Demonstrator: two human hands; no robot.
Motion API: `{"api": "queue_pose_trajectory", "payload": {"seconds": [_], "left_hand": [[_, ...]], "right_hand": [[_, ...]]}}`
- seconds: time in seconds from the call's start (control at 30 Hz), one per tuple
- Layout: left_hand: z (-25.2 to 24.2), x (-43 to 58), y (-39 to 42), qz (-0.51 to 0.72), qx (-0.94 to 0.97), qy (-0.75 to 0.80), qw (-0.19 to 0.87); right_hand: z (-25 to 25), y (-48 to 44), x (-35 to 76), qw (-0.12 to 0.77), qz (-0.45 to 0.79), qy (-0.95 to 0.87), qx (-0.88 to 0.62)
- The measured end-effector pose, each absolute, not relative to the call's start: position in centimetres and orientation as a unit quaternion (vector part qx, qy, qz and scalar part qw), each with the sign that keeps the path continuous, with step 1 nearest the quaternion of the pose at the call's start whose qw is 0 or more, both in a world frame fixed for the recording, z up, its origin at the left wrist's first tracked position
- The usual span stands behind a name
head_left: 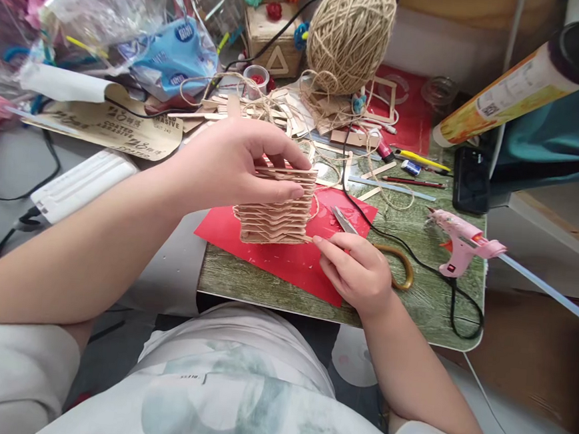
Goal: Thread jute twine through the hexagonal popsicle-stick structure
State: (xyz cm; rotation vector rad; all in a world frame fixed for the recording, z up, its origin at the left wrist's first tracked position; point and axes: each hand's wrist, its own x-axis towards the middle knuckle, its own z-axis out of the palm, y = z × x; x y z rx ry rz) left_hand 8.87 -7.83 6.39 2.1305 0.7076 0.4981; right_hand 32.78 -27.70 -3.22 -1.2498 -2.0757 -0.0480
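A small box built of stacked wooden craft sticks (275,216) is tilted above a red sheet (285,270). My left hand (228,162) grips it from the upper left, thumb along the near side and fingers over the top edge. At its lower right corner, the thumb and forefinger of my right hand (353,265) are pinched together, touching the end of the lowest layer; what lies between them is too small to name. Partly under my right hand rest scissors (342,219), with a yellow-brown handle showing to the right.
A pink glue gun (463,241) with a clear glue stick lies at the table's right, its black cord beside it. Farther back are a large ball of twine (351,34), loose craft sticks, pencils and a phone (471,180). Sandpaper (121,127) and a white power strip (81,184) lie left.
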Motion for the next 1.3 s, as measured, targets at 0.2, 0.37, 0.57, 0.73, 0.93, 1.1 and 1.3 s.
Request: {"api": "queue_pose_trajectory", "payload": {"seconds": [0.2, 0.37, 0.57, 0.73, 0.93, 1.1, 1.3], "left_hand": [[6.6, 9.0, -8.0, 0.199, 0.846, 0.284, 0.406], [6.7, 9.0, -8.1, 0.201, 0.85, 0.286, 0.395], [7.0, 9.1, -7.9, 0.2, 0.857, 0.296, 0.372], [7.1, 9.3, -8.2, 0.205, 0.857, 0.299, 0.365], [7.1, 9.7, -8.9, 0.208, 0.854, 0.305, 0.366], [7.1, 9.8, -8.7, 0.192, 0.86, 0.302, 0.364], [7.2, 9.6, -8.3, 0.19, 0.861, 0.294, 0.368]], "right_hand": [[-2.9, -28.2, 33.2, 0.352, -0.058, -0.803, -0.477], [-2.1, -28.7, 32.6, 0.321, -0.094, -0.81, -0.482], [-0.9, -29.2, 30.9, 0.301, -0.099, -0.795, -0.517], [0.7, -29.4, 29.7, 0.261, -0.079, -0.787, -0.553], [0.7, -29.2, 29.5, 0.223, -0.043, -0.785, -0.577], [-1.0, -28.8, 30.0, 0.269, -0.021, -0.787, -0.554], [-2.3, -27.9, 30.4, 0.345, 0.016, -0.773, -0.532]]}}
